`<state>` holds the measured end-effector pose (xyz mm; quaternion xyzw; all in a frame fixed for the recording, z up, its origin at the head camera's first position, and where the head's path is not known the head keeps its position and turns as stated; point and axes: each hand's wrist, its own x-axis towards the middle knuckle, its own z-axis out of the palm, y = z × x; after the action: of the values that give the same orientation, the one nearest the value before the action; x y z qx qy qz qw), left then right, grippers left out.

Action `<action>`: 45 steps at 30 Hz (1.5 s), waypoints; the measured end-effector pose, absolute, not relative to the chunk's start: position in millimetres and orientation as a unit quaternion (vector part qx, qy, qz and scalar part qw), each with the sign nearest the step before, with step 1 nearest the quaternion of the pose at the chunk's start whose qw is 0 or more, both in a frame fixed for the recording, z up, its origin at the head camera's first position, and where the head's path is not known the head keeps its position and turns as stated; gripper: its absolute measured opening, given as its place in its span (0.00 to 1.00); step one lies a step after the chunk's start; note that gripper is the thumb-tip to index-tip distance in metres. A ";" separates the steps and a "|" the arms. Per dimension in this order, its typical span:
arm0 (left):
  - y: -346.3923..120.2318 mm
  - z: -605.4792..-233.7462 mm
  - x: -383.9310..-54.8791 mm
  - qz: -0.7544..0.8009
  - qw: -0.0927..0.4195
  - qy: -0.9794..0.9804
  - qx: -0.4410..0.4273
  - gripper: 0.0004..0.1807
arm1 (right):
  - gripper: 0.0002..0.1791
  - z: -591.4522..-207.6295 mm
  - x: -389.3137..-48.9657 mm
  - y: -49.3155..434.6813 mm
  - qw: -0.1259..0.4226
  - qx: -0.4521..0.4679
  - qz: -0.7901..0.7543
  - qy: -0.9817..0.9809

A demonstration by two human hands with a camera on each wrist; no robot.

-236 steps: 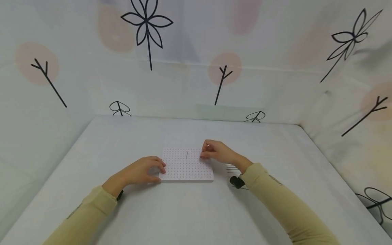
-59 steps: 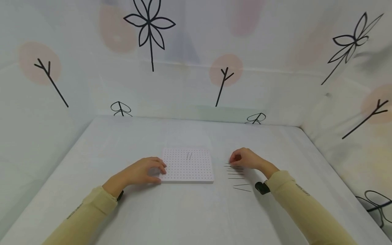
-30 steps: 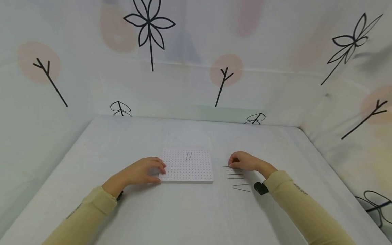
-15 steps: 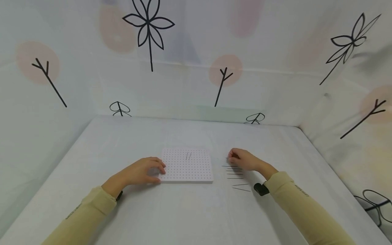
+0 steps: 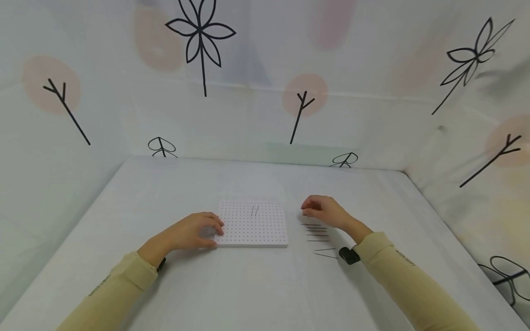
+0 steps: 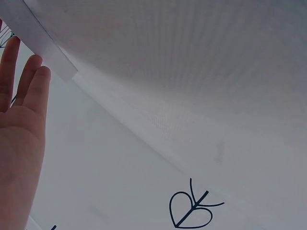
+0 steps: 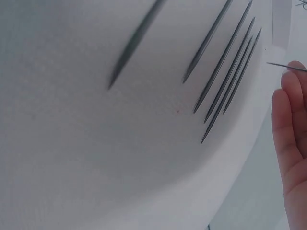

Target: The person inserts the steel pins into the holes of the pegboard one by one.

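A white board (image 5: 268, 230) dotted with a grid of small holes lies mid-table. Two thin dark rods (image 5: 252, 210) stand upright near its back. My left hand (image 5: 192, 230) rests at the board's left side, thumb by the front corner and fingertips on the edge; the left wrist view shows these fingers loosely extended. To the right of the board, my right hand (image 5: 325, 211) pinches another thin dark rod (image 7: 280, 65), whose pointed tip sticks out past the fingertips in the right wrist view. The hand hides most of this rod.
Several loose pointed rods (image 5: 318, 241) lie on the white table between the board and my right forearm, the nearest two at a slant. Fabric walls (image 5: 248, 115) with line-drawn plants stand behind and at both sides.
Since the oldest frame a second rod has come to stand in the board. My right hand went to the row, picked up a rod and now moves leftward with it. The left hand stays put.
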<state>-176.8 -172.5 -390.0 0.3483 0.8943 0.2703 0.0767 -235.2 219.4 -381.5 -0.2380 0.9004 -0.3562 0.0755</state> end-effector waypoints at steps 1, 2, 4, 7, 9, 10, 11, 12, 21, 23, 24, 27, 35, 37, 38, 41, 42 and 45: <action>-172.6 -389.9 -176.8 0.270 0.077 0.894 0.348 0.11 | 0.05 -381.5 -235.0 218.2 0.077 -0.236 -0.362 0.898; -172.7 -389.9 -176.8 0.270 0.077 0.894 0.348 0.11 | 0.04 -381.2 -234.8 217.1 0.080 -0.236 -0.369 0.896; -173.2 -389.9 -176.8 0.271 0.076 0.894 0.347 0.12 | 0.04 -381.0 -234.8 214.3 0.088 -0.232 -0.386 0.889; -174.3 -390.6 -177.2 0.270 0.073 0.894 0.351 0.12 | 0.03 -379.7 -234.3 210.1 0.098 -0.236 -0.403 0.879; -174.7 -390.9 -177.4 0.271 0.073 0.893 0.351 0.12 | 0.04 -379.0 -234.0 207.1 0.101 -0.236 -0.408 0.876; -174.8 -390.8 -177.5 0.271 0.074 0.893 0.351 0.12 | 0.04 -378.7 -234.0 205.7 0.102 -0.236 -0.409 0.876; -174.8 -390.9 -177.6 0.270 0.074 0.893 0.352 0.12 | 0.04 -378.7 -234.0 204.6 0.102 -0.237 -0.409 0.875; -174.9 -391.1 -177.8 0.270 0.074 0.893 0.352 0.11 | 0.04 -378.8 -234.2 203.3 0.102 -0.237 -0.410 0.875; -176.0 -392.2 -177.5 0.275 0.068 0.890 0.357 0.11 | 0.04 -379.0 -235.0 192.9 0.114 -0.248 -0.438 0.857; -175.8 -391.9 -177.4 0.277 0.072 0.891 0.354 0.11 | 0.04 -378.8 -234.8 190.6 0.115 -0.254 -0.444 0.852; -175.6 -391.7 -177.3 0.277 0.074 0.891 0.353 0.11 | 0.04 -379.1 -235.1 189.4 0.117 -0.255 -0.448 0.849; -174.7 -391.3 -177.1 0.278 0.080 0.892 0.347 0.12 | 0.04 -379.4 -236.0 185.6 0.123 -0.256 -0.452 0.845; -174.8 -390.7 -176.7 0.279 0.078 0.891 0.350 0.12 | 0.05 -379.6 -239.0 176.5 0.127 -0.262 -0.443 0.848; -174.6 -390.5 -176.8 0.281 0.076 0.890 0.352 0.12 | 0.05 -379.2 -239.4 174.5 0.126 -0.263 -0.439 0.850; -174.7 -390.6 -177.0 0.281 0.075 0.889 0.353 0.12 | 0.05 -379.0 -239.5 173.4 0.126 -0.264 -0.438 0.850; -174.9 -390.7 -177.1 0.285 0.071 0.887 0.357 0.12 | 0.05 -378.2 -239.6 170.2 0.125 -0.268 -0.440 0.848; -174.9 -390.8 -177.1 0.285 0.070 0.886 0.358 0.12 | 0.05 -378.0 -239.9 169.3 0.124 -0.268 -0.439 0.848; -175.0 -391.2 -177.5 0.288 0.070 0.885 0.359 0.12 | 0.05 -377.3 -240.4 166.3 0.123 -0.274 -0.439 0.847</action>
<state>-177.5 -175.0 -391.2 0.3589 0.8852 0.2878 0.0697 -240.4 166.3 -377.3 -0.2739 0.8470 -0.4387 0.1226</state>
